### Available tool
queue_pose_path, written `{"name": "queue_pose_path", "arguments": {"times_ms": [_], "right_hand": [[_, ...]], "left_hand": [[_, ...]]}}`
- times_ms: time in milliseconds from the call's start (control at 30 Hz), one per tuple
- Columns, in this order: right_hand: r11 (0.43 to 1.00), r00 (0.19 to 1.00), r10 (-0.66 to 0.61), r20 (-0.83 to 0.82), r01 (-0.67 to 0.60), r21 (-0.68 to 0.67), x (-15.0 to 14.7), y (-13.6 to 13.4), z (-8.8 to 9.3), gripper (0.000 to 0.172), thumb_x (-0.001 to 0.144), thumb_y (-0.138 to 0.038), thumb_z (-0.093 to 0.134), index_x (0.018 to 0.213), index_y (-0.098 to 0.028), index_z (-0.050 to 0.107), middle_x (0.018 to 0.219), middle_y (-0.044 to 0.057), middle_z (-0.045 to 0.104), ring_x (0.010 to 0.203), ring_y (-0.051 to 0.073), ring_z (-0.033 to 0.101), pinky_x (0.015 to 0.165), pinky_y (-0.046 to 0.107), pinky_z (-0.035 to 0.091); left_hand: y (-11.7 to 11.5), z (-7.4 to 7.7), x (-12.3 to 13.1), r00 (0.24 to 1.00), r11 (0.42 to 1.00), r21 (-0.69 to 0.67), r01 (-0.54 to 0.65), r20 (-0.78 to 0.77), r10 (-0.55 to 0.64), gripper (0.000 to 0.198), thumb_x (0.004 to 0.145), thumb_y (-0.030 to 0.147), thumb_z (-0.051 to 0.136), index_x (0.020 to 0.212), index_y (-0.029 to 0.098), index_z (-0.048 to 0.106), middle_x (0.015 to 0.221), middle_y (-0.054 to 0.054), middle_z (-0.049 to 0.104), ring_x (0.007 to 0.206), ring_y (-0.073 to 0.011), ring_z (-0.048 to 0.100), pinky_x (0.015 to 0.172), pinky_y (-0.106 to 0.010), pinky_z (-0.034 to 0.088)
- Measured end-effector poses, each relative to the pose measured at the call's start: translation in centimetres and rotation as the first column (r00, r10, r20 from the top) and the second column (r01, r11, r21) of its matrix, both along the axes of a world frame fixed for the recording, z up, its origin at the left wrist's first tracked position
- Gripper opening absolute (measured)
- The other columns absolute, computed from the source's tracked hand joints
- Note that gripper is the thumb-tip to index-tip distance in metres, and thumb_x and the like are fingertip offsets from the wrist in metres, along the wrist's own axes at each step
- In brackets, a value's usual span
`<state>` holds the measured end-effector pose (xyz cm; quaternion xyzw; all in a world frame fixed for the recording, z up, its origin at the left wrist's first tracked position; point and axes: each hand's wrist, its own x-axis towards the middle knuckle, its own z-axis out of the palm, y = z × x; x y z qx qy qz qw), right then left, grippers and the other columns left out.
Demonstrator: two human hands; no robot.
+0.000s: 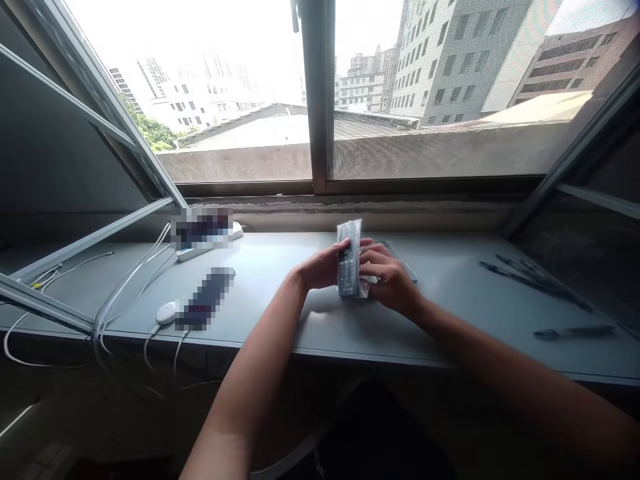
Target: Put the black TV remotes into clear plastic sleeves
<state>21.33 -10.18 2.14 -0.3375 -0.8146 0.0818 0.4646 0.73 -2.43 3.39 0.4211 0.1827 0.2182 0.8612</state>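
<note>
A pack (349,272) is held up over the middle of the bench (270,293), near its front edge. It is thin and dark, with pale print on its face, and it is wrapped in clear film (353,229). It is stood nearly straight up; whether the bench is touched by it cannot be told.

The pack is gripped by the left hand (323,268), with the thumb pressed on its face and the other fingers mostly hidden behind. The fingers of the right hand (387,275) are curled in at the pack's right side, by the loose film. Whether the film is pinched by them cannot be told.

A flat, clear thing (406,265) is partly hidden by the right hand, on the bench. Dark pens (540,279) are laid at the bench's right end. At its left end, a white round thing (167,313), a blurred dark thing (204,301), a white strip (200,251) and white wires (131,280) are seen. A window (320,93) is set behind the bench.
</note>
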Motion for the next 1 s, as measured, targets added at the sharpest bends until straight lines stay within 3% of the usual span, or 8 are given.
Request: {"name": "queue_pose_path", "arguments": {"times_ms": [133, 267, 367, 467, 600, 800, 900, 1000], "right_hand": [[0.994, 0.995, -0.080, -0.068, 0.085, 0.072, -0.3, 0.5, 0.2, 0.009, 0.097, -0.024, 0.080, 0.096, -0.030, 0.086, 0.105, 0.009, 0.082, 0.119, 0.036, 0.064, 0.105, 0.054, 0.055], [0.977, 0.981, -0.167, -0.102, 0.179, 0.119, 0.5, 1.3, -0.4, 0.007, 0.101, -0.029, 0.078, 0.099, -0.027, 0.084, 0.101, 0.009, 0.081, 0.112, 0.034, 0.066, 0.105, 0.054, 0.054], [0.969, 0.969, -0.230, -0.092, 0.237, 0.074, 1.6, 2.0, -1.1, 0.008, 0.101, -0.029, 0.075, 0.098, -0.026, 0.082, 0.102, 0.009, 0.080, 0.109, 0.033, 0.066, 0.102, 0.052, 0.055], [0.956, 0.954, -0.294, -0.054, 0.294, 0.006, 2.9, 2.9, -1.8, 0.011, 0.101, -0.031, 0.073, 0.095, -0.026, 0.081, 0.101, 0.009, 0.081, 0.109, 0.033, 0.067, 0.101, 0.051, 0.055], [0.911, 0.913, -0.407, 0.024, 0.408, -0.052, 4.9, 4.4, -2.6, 0.019, 0.102, -0.037, 0.069, 0.105, -0.023, 0.081, 0.106, 0.011, 0.081, 0.117, 0.036, 0.066, 0.108, 0.052, 0.052], [0.856, 0.854, -0.464, 0.234, 0.501, -0.131, 6.6, 5.8, -4.0, 0.042, 0.104, -0.045, 0.063, 0.132, -0.016, 0.076, 0.131, 0.017, 0.077, 0.134, 0.039, 0.060, 0.119, 0.053, 0.045], [0.837, 0.838, -0.464, 0.288, 0.521, -0.166, 6.8, 6.1, -4.6, 0.048, 0.104, -0.047, 0.062, 0.137, -0.014, 0.075, 0.137, 0.019, 0.075, 0.139, 0.039, 0.058, 0.123, 0.053, 0.042], [0.834, 0.835, -0.447, 0.321, 0.518, -0.187, 6.8, 6.1, -4.7, 0.054, 0.106, -0.049, 0.059, 0.146, -0.014, 0.071, 0.146, 0.020, 0.071, 0.144, 0.039, 0.056, 0.125, 0.053, 0.040]], "left_hand": [[0.5, -0.1, -0.9, 0.999, 0.998, 0.057, -0.020, -0.029, 0.022, 0.051, 0.108, 0.044, 0.064, 0.156, 0.028, 0.064, 0.137, -0.015, 0.078, 0.110, -0.0312, 0.083, 0.101, -0.045, 0.064], [1.5, -0.5, -1.9, 0.998, 0.989, 0.143, -0.050, -0.037, 0.056, 0.051, 0.107, 0.035, 0.067, 0.154, 0.017, 0.063, 0.139, -0.022, 0.076, 0.111, -0.0338, 0.082, 0.099, -0.046, 0.066], [2.6, -0.9, -2.6, 0.965, 0.952, 0.168, -0.256, -0.007, 0.260, 0.064, 0.103, 0.023, 0.071, 0.163, 0.020, 0.049, 0.142, -0.022, 0.074, 0.108, -0.0310, 0.083, 0.093, -0.043, 0.069], [3.8, -1.2, -2.9, 0.852, 0.847, 0.124, -0.516, -0.027, 0.523, 0.095, 0.096, 0.009, 0.072, 0.174, 0.035, 0.024, 0.141, -0.015, 0.075, 0.107, -0.0273, 0.083, 0.091, -0.042, 0.069], [4.5, -1.8, -2.5, 0.713, 0.741, 0.140, -0.657, -0.205, 0.670, 0.087, 0.091, 0.006, 0.070, 0.170, 0.021, 0.037, 0.126, -0.018, 0.077, 0.097, -0.0258, 0.084, 0.085, -0.036, 0.069], [4.1, -3.2, -1.5, 0.628, 0.719, 0.461, -0.520, -0.364, 0.688, 0.073, 0.088, 0.018, 0.071, 0.160, 0.021, 0.056, 0.097, -0.009, 0.079, 0.082, -0.0236, 0.079, 0.084, -0.038, 0.066], [4.3, -3.6, -1.4, 0.523, 0.599, 0.714, -0.363, -0.376, 0.765, 0.049, 0.091, 0.023, 0.067, 0.139, 0.022, 0.075, 0.094, -0.006, 0.078, 0.084, -0.0217, 0.075, 0.091, -0.037, 0.063], [4.4, -3.7, -1.5, 0.413, 0.431, 0.890, -0.146, -0.341, 0.844, 0.035, 0.093, 0.024, 0.064, 0.122, 0.021, 0.084, 0.116, -0.010, 0.080, 0.112, -0.0271, 0.075, 0.112, -0.042, 0.056]]}}
